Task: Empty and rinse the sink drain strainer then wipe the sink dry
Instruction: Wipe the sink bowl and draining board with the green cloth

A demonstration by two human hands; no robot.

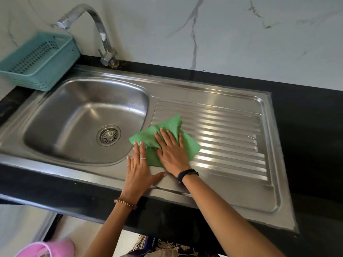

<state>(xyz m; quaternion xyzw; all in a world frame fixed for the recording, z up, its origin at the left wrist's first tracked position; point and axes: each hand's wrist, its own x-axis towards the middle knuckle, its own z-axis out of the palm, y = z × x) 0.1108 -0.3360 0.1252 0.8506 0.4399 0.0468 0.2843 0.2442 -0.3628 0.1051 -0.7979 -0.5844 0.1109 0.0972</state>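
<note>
Both flat hands, left hand (138, 168) and right hand (171, 152), fingers straight, press green cloth (187, 143) on steel drainboard (232, 138).

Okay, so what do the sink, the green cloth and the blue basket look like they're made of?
Sink: apparently brushed stainless steel, grey with soft streaky reflections.
Green cloth: soft textured fabric or paper-like wipe; it creases under the right hand.
Blue basket: looks like moulded matte plastic with perforated walls.
</note>
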